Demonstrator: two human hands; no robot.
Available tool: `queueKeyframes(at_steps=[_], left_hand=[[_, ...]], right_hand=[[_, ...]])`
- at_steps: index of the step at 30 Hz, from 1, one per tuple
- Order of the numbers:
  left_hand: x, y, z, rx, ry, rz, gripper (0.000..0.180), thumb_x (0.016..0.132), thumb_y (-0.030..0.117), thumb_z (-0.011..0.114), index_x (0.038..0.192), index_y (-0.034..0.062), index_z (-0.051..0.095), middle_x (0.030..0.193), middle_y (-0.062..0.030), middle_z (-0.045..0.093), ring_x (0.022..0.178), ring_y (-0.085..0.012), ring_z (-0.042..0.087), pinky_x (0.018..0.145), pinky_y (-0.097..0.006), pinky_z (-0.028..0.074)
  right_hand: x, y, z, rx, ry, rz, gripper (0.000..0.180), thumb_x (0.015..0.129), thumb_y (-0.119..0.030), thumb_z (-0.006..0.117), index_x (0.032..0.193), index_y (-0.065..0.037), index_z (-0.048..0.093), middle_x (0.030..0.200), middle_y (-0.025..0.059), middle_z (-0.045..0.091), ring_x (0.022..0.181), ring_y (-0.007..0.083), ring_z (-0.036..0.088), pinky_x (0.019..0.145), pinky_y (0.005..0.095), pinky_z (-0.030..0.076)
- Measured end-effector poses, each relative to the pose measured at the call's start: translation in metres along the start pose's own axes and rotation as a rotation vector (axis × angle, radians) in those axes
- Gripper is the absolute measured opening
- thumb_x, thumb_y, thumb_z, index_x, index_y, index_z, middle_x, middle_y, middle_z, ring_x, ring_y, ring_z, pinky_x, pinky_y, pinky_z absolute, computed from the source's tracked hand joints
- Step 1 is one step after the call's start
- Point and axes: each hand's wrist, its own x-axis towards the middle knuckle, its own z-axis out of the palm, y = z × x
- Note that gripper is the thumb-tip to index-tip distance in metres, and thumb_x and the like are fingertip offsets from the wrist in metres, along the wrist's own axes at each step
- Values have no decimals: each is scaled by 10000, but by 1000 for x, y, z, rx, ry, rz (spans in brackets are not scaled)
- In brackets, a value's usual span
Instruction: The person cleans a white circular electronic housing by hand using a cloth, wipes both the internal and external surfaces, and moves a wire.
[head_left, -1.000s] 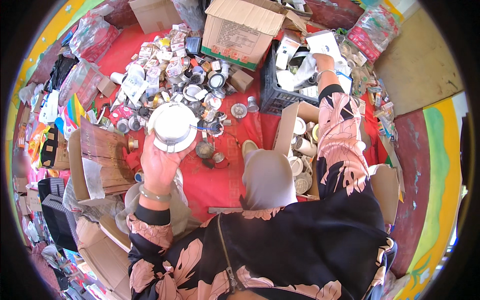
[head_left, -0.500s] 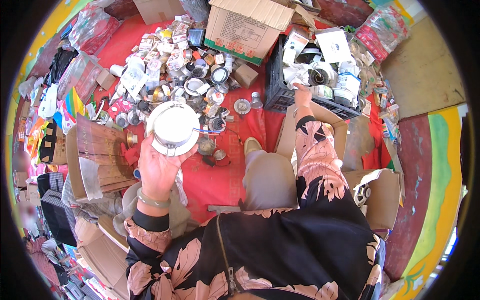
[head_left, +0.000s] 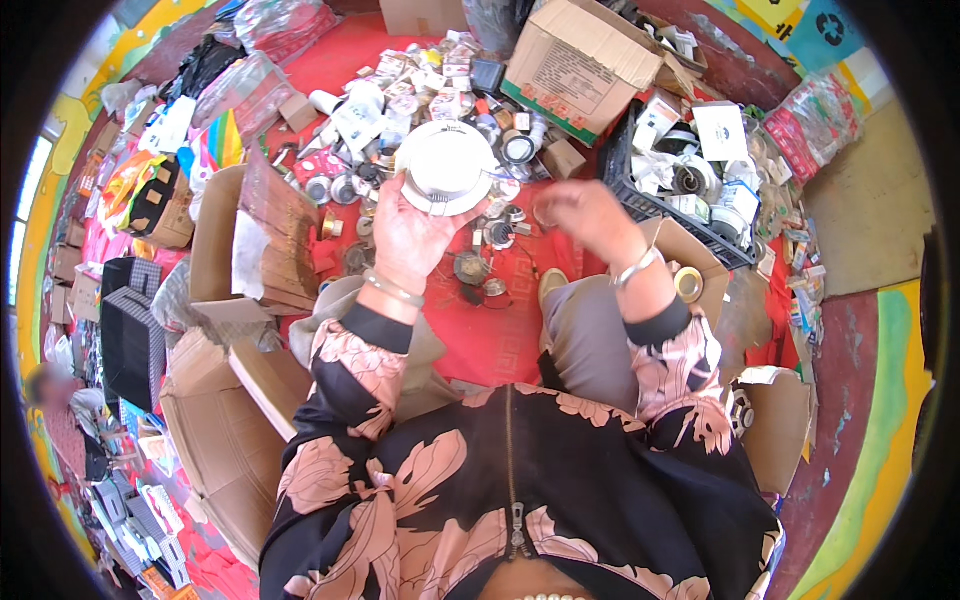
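Round white metal downlight fitting (head_left: pixel 445 167), held up in left hand (head_left: pixel 408 235), above red floor mat (head_left: pixel 500 330) and scattered pile of small silver lamp parts (head_left: pixel 420 120). Left fingers closed on its lower rim, face turned toward the camera. Right hand (head_left: pixel 585 215) empty, blurred, just right of the fitting, fingers loosely curled, not touching. Black plastic crate (head_left: pixel 640 205) of white parts beyond it; brown cardboard box (head_left: pixel 580 65) behind. Judgement: best to keep the disc level, thumb clear of the centre, bring the free hand to the opposite rim, avoid squeezing the thin edge.
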Motion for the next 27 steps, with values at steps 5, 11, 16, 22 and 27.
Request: queueKeyframes(at_steps=[5,11,16,22,27], left_hand=[[-6,15,2,-69,-54,81,588,856,399,451,1337,71,367,1357,-170,406,1254,-392,378,1005,-610,309],[-15,37,14,-151,-57,98,582,863,389,481,1343,82,362,1377,-164,386,1258,-403,364,991,-647,293],[-32,47,35,-91,-80,187,532,898,362,458,1344,86,366,1390,-163,371,1267,-400,356,996,-634,304],[-86,69,48,-18,-122,226,521,938,384,392,1359,81,342,1371,-158,397,1246,-387,391,989,-624,320],[-125,57,50,54,-14,202,529,941,399,370,1375,101,320,1393,-156,368,1264,-390,368,991,-631,313]], right_hand=[[-60,-37,128,-116,-188,-548,488,803,-309,606,1167,-2,499,1046,210,583,969,355,577,878,414,448],[-68,-37,199,2,-260,-238,429,789,-225,627,1143,-42,469,976,210,597,919,376,585,775,414,470],[-62,-25,199,95,-145,-377,248,778,-152,621,990,-29,582,861,160,635,806,322,619,714,371,486],[-73,-9,97,310,28,-388,201,797,-81,579,986,-20,608,896,62,614,835,184,586,746,309,477],[-114,-29,7,1155,227,-150,77,843,-59,497,910,-60,533,907,55,607,797,138,597,716,268,498]])
